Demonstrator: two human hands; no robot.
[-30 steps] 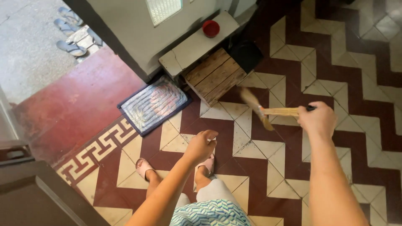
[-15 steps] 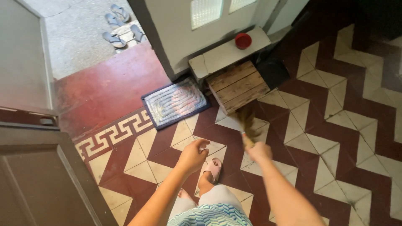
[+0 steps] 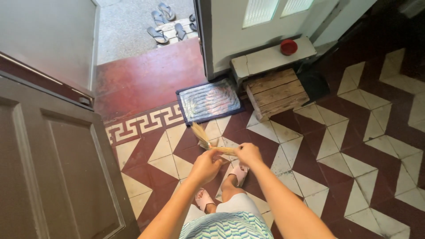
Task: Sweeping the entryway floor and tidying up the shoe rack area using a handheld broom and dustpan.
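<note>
Both my hands now meet on the small straw broom (image 3: 208, 142): right hand (image 3: 249, 153) gripping the handle end, left hand (image 3: 206, 165) come over to close on it near the bristles. A second ago only the right swung it. Bristles fan pale, raised off the zigzag tiled floor (image 3: 354, 146), short of the doormat (image 3: 209, 101).

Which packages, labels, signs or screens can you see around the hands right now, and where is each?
None in view: no package, label, sign or screen.
Both hands, left hand and right hand, grip a small straw hand broom over the zigzag tiled floor.
Nearby: a wooden crate, a quilted doormat, a red bowl on a pale ledge.
</note>
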